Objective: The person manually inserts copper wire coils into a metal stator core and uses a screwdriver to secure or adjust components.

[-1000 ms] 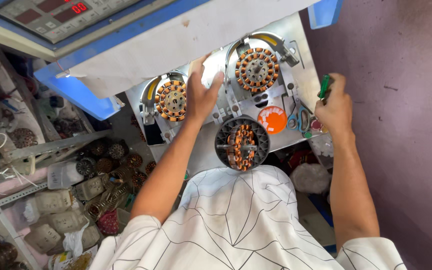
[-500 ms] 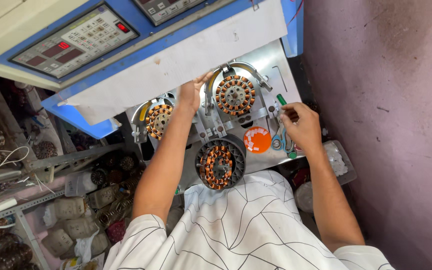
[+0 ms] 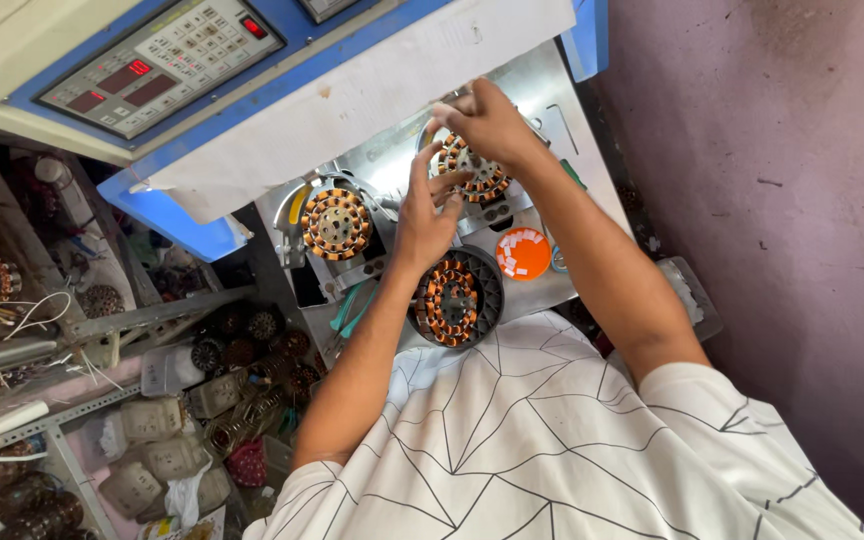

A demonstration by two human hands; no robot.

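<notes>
Two copper-wound stators sit on the grey metal winding machine plate. The left stator stands alone in its fixture. Both hands are on the right stator. My right hand lies over its far side with the fingers curled on the rim. My left hand has its fingers spread, and the fingertips touch the near rim. Just below, close to my chest, a third wound stator rests in a round black holder.
An orange round disc lies right of the black holder. A green-handled tool hangs at the plate's lower left. A blue-framed control panel overhangs the machine. Shelves at left hold several stators and bagged parts. A purple wall is at right.
My right hand left the plate's right edge and came over the right stator. My left hand shifted from between the two fixtures onto that stator's near rim.
</notes>
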